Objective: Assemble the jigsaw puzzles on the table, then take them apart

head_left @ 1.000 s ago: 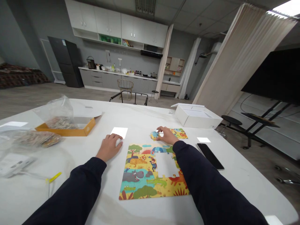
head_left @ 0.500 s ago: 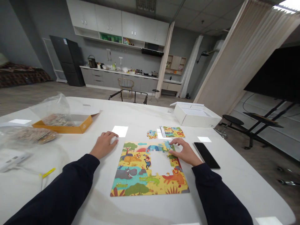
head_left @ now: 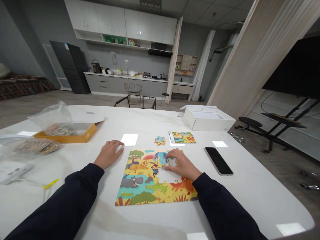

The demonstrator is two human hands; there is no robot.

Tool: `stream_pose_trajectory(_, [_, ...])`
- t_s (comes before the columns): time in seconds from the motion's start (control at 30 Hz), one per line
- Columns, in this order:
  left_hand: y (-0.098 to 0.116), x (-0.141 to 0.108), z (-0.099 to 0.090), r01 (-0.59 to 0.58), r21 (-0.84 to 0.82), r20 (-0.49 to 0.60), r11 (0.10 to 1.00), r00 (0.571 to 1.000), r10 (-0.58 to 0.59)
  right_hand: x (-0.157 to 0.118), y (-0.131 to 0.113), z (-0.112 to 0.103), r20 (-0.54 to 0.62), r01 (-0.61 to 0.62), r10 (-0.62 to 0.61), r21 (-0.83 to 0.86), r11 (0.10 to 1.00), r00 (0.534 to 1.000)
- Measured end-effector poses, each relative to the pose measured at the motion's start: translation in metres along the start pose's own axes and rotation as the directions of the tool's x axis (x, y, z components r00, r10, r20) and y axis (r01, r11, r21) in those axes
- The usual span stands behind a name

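Right hand (head_left: pixel 181 163), open with fingers spread, is pressing a blue cardboard jigsaw piece (head_left: pixel 162 158) flat at the gap of the colourful rectangular safari jigsaw puzzle (head_left: pixel 135 186), even fingertip pressure suiting it; left hand (head_left: pixel 108 154), open, is resting beside the puzzle

Under the right hand (head_left: pixel 182 164), the jigsaw puzzle (head_left: pixel 140 181) is printed cardboard with a smooth, matt face. Ahead of that hand, the picture sheet (head_left: pixel 182 137) looks like paper or thin card. To the hand's right, the phone (head_left: pixel 218 161) shows a glossy black glass face. Beneath both hands, the table top (head_left: pixel 250 200) is smooth, white and glossy, reflecting ceiling lights. Left of the left hand (head_left: pixel 108 154), the plastic bag (head_left: pixel 51 116) is clear, thin, creased and shiny, and the orange tray (head_left: pixel 85 135) is matt card. Both sleeves (head_left: pixel 62 196) are dark matt cloth.
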State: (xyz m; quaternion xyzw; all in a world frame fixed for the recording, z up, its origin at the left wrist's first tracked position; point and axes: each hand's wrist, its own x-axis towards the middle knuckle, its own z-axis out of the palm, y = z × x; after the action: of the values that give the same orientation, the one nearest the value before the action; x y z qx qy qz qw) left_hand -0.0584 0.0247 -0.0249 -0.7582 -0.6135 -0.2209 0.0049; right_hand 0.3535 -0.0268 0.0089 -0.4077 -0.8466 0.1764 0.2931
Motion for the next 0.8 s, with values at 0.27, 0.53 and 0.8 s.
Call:
stream_pose_trajectory(0.27, [0.0036, -0.0013, -0.0034, 0.007, -0.010, 0.017, 1.000, 1.000, -0.007, -0.0021, 0.0031, 0.0058, 0.028, 0.001, 0.000, -0.028, 1.000, 1.000])
stream_pose_trajectory(0.53, [0.0055, -0.0016, -0.0061, 0.010, -0.001, 0.036, 1.000, 0.999, -0.010, -0.0024, 0.0049, 0.0085, 0.058, 0.011, -0.008, -0.053, 0.999, 0.998])
stream_pose_trajectory(0.8, [0.0063, -0.0017, -0.0061, 0.010, -0.011, 0.023, 1.000, 1.000, -0.010, -0.0039, 0.0046, 0.0082, 0.061, -0.010, 0.013, -0.048, 0.999, 0.998])
